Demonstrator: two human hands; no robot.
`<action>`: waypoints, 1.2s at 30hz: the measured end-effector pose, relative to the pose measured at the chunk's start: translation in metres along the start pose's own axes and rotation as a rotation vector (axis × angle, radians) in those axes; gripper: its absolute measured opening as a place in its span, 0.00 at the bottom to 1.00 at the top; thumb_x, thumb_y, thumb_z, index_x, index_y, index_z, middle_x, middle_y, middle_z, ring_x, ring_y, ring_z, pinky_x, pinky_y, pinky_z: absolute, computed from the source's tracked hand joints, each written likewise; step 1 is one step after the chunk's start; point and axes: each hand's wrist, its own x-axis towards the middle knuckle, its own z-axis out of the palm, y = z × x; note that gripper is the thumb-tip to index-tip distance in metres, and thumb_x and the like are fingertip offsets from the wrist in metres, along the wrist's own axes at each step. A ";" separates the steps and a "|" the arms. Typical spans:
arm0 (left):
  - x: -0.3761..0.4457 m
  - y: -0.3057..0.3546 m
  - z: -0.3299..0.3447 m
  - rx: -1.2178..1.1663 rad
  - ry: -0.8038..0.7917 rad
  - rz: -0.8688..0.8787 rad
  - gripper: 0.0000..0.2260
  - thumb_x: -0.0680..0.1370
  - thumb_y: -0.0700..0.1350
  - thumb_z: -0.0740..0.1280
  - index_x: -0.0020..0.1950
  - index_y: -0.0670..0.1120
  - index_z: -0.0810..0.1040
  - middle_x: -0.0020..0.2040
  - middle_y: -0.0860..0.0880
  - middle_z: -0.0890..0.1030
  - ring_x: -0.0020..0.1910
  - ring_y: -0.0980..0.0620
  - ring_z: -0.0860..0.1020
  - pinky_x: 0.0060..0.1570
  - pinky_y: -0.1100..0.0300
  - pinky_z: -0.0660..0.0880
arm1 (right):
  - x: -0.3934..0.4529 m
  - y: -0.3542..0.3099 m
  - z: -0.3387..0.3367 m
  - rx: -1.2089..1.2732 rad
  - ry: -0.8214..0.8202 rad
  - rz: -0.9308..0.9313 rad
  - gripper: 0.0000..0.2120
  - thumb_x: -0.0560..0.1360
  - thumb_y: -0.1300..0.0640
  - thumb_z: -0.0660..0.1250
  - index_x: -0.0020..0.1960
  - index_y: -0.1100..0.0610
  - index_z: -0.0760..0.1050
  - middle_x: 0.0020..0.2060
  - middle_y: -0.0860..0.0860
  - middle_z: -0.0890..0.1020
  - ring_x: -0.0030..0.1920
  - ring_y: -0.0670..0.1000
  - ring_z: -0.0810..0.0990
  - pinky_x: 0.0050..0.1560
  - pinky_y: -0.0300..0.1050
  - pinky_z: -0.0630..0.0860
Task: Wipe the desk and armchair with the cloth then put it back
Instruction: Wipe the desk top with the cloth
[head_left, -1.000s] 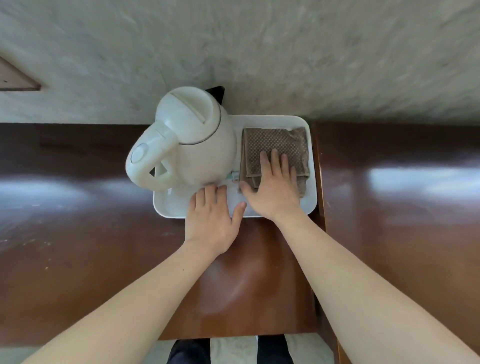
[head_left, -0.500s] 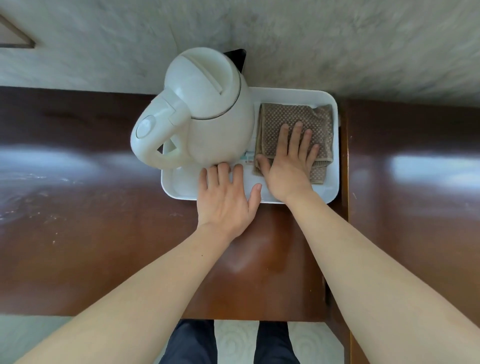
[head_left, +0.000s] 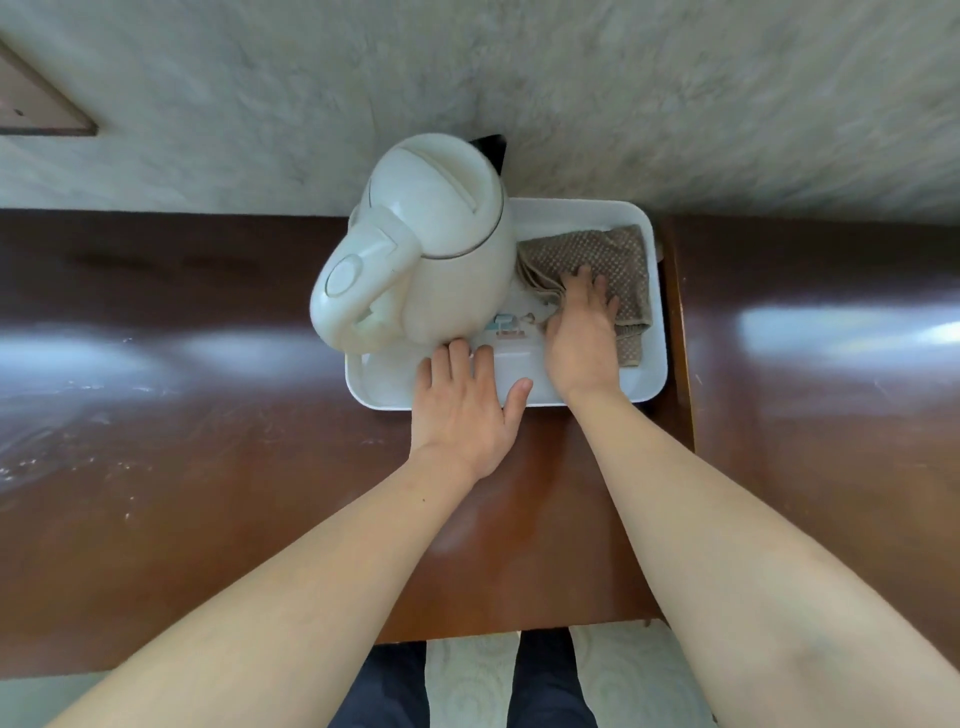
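Judging by how things lie, the step in hand is either lifting the cloth (head_left: 597, 260) out or settling it back; which one cannot be told. Either way it is best done by gathering the folds together so that nothing drags against the white kettle (head_left: 421, 244) standing at nine o'clock of it, and by keeping the white tray (head_left: 655, 374) steady on the dark wooden desk (head_left: 208, 467). The brown waffle-weave cloth is lying in the right part of the tray, bunched along its left edge. The right hand (head_left: 582, 332) is resting on it with fingers bending into the folds, starting to gather it. The left hand (head_left: 462, 400) is lying flat and relaxed across the tray's near rim, fingertips reaching toward the kettle's base, holding nothing
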 end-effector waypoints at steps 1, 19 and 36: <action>-0.002 -0.003 0.000 -0.016 -0.013 0.013 0.29 0.81 0.63 0.44 0.69 0.44 0.69 0.64 0.43 0.69 0.61 0.42 0.68 0.64 0.49 0.65 | -0.003 0.000 -0.003 0.110 0.025 0.022 0.22 0.80 0.67 0.56 0.74 0.62 0.64 0.74 0.63 0.67 0.75 0.65 0.61 0.73 0.57 0.61; -0.070 -0.049 -0.117 -0.434 0.043 0.361 0.19 0.85 0.51 0.55 0.72 0.43 0.70 0.68 0.46 0.74 0.67 0.47 0.71 0.63 0.62 0.62 | -0.128 -0.077 -0.123 1.685 -0.277 0.463 0.14 0.81 0.56 0.55 0.62 0.61 0.72 0.55 0.61 0.75 0.59 0.60 0.73 0.72 0.58 0.64; -0.239 -0.091 -0.105 -0.462 0.205 -0.062 0.27 0.82 0.56 0.57 0.80 0.58 0.54 0.77 0.44 0.64 0.74 0.45 0.65 0.68 0.47 0.70 | -0.240 -0.153 -0.071 1.501 -0.789 0.465 0.16 0.81 0.58 0.62 0.64 0.64 0.77 0.61 0.62 0.81 0.60 0.58 0.81 0.65 0.55 0.75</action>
